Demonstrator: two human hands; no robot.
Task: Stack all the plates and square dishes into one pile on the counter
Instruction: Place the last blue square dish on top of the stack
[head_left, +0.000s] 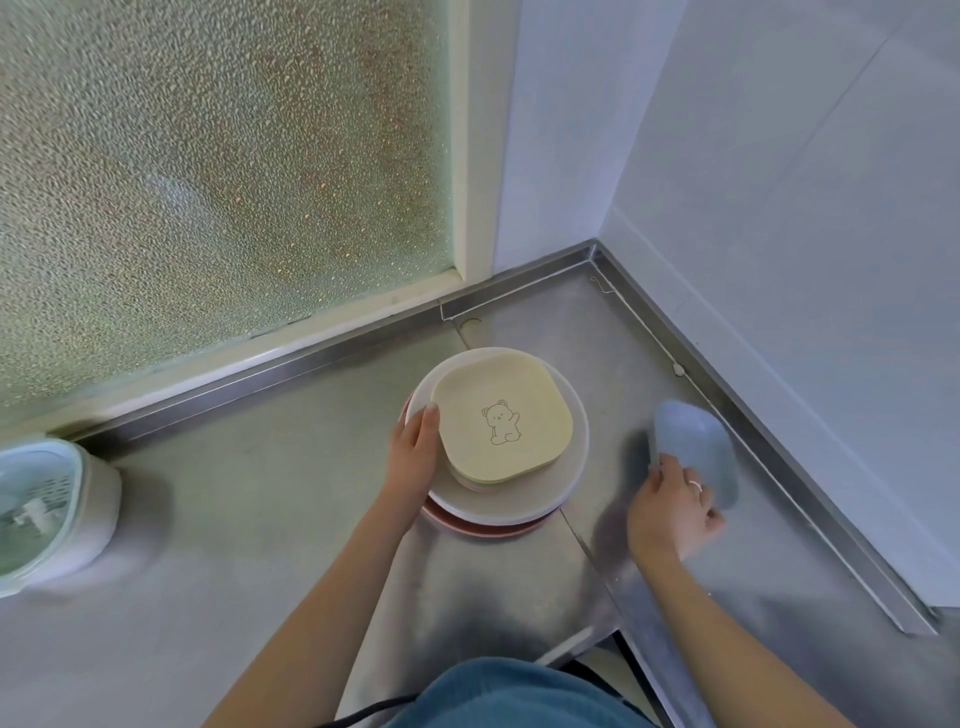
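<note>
A pile of dishes stands on the steel counter (260, 519). At its bottom is a pink plate (488, 529), above it a white round plate (566, 467), and on top a yellow square dish (504, 415) with a bear drawing. Other square dishes peek out under the yellow one. My left hand (415, 447) rests on the pile's left rim, thumb touching the yellow dish. To the right, my right hand (670, 509) grips a blue square dish (696, 447), tilted on its edge and blurred, apart from the pile.
A pale green and white container (47, 514) stands at the counter's left edge. A frosted window (208, 156) runs behind the counter, a white wall (779, 208) on the right. Raised steel rims (753, 415) border the counter's back and right side.
</note>
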